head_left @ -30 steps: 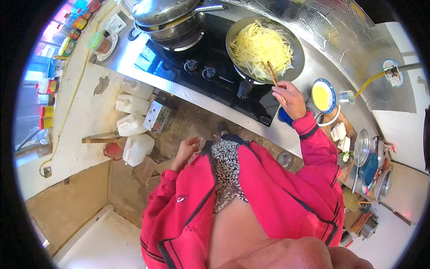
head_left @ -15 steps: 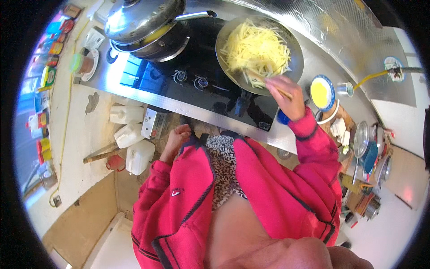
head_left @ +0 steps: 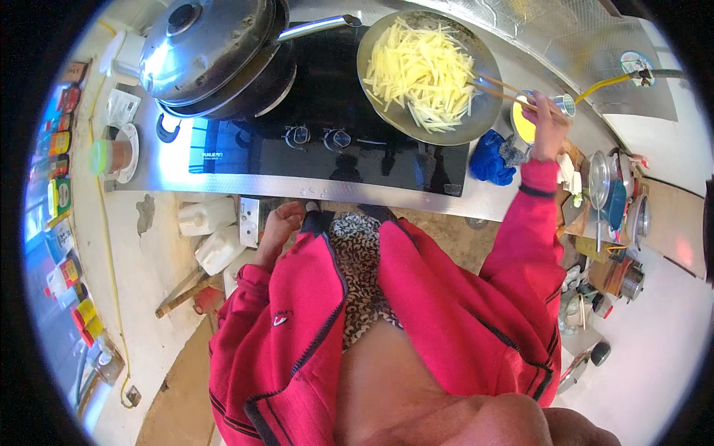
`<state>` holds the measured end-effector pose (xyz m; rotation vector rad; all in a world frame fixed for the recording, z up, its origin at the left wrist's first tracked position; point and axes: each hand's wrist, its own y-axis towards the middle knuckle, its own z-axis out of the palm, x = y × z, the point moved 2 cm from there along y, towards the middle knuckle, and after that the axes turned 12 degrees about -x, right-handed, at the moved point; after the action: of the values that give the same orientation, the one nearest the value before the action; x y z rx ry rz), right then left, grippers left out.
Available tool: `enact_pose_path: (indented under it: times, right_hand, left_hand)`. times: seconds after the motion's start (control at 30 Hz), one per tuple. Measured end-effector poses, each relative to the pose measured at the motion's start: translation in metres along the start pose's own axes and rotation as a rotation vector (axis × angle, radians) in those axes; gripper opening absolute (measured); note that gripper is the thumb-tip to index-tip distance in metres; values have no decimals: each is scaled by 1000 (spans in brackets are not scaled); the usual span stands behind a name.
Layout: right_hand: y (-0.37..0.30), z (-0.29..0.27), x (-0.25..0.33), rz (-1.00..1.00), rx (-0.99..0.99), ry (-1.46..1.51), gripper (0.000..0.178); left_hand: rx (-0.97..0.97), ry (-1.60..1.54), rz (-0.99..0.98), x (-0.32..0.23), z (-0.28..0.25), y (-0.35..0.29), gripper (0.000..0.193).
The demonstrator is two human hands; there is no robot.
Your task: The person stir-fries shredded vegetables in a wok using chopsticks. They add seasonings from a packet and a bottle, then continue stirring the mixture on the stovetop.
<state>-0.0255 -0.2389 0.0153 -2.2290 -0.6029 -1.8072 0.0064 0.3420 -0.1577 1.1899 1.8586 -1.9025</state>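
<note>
My right hand [head_left: 549, 123] is closed around a pair of chopsticks [head_left: 497, 87], whose tips reach the right side of a heap of pale yellow potato strips [head_left: 420, 70]. The strips fill the middle of a wide metal pan [head_left: 461, 132] on the black glass cooktop [head_left: 327, 89]. Partly behind my right hand is a bowl [head_left: 523, 125] holding something yellow. Below the cooktop's front edge, my left hand [head_left: 282, 221] hangs beside my leg with its fingers curled in; nothing shows in them.
A large lidded pot [head_left: 208, 56] stands on the left burner, its long handle pointing right. A blue cloth [head_left: 492, 157] and a grey scrubber [head_left: 513, 151] lie right of the cooktop. White plastic jugs [head_left: 207, 217] stand below the counter. Lids and utensils crowd the far right.
My right hand has moved right, drawing the chopsticks from the front of the strips to the pan's right side. The strips lie more spread out. My left hand remains low.
</note>
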Motion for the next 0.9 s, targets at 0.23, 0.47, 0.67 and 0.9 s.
enact_pose_path:
  times: [0.23,0.47,0.67,0.9]
  right_hand:
    - [-1,95,-33,202,158,324,27]
    - [-74,48,40,-133,340,72,19]
    - [-126,98,28,-299,527,85,21]
    - [-74,64,-6,-356,183,-44,20]
  left_hand:
    - [-112,-81,15,9,6,1,43]
    - [-55,-124,-54,23,35,2,45]
    - [-59,-137,-37,21,46,9,46]
    - [-47,-143,-16,6,52,7,49]
